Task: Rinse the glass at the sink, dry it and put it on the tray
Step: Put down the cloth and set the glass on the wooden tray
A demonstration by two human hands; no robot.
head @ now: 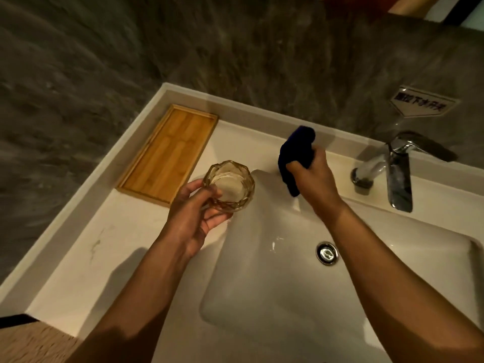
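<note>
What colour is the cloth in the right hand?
Dark navy blue cloth, gripped by the right hand; head view.

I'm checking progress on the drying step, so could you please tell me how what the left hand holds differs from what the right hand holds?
The left hand holds a clear, faceted amber glass, rigid and mouth-up; the right hand grips a dark blue cloth, soft, opaque and bunched. The glass is near the wooden tray, the cloth nearer the tap. Both are held above the sink, apart from each other.

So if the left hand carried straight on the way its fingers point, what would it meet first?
Probably the wooden tray: the left hand, its grip around the faceted glass, points up-left toward the tray's near corner. Depth is unclear; it may pass above the tray.
</note>
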